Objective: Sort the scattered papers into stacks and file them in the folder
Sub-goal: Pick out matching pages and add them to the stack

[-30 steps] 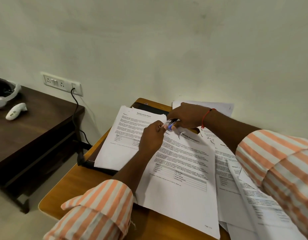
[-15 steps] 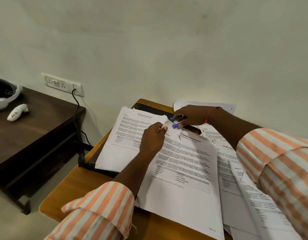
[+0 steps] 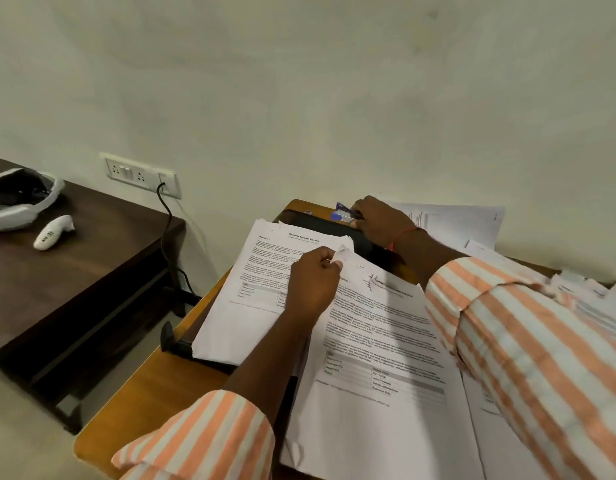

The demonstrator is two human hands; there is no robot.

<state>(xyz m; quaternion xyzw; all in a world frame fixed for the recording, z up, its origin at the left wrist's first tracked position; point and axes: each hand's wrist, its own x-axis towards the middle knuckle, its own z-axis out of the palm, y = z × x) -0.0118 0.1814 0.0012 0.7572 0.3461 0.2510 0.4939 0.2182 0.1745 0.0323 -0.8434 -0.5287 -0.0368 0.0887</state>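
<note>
**A:** Where are we seeing the papers?

**B:** We are looking at a front stack (image 3: pixel 386 358) lying on the orange surface (image 3: pixel 144 403). Its left edge is overlapping a second stack (image 3: pixel 265 289) headed "Sample Health Report". That second stack is resting on the black folder (image 3: pixel 320 223), which is showing beneath it at the near-left corner and at the far end.

**A:** And what are the hands doing?

**B:** The left hand (image 3: pixel 313 285) is pinching the top left corner of the front stack between thumb and curled fingers, and that corner is bending up a little. The right hand (image 3: pixel 379 223) is reaching further out, over the far end of the folder. Its fingers are curling round a small blue and clear object (image 3: pixel 344 213), and we are not able to tell what it is.

**A:** What are we noticing around them?

**B:** More loose sheets (image 3: pixel 473 226) are lying by the wall behind the right hand, and others are spreading out under the striped sleeve (image 3: pixel 524 341). A red thread (image 3: pixel 403 233) is circling the right wrist. Off to the left, a dark side table (image 3: pixel 74 271) is standing apart from the surface. It is carrying a white headset (image 3: pixel 19 202) with a white handheld device (image 3: pixel 52 232) just beside it. A black cable (image 3: pixel 166 230) is hanging down from the wall socket (image 3: pixel 140 174).
</note>
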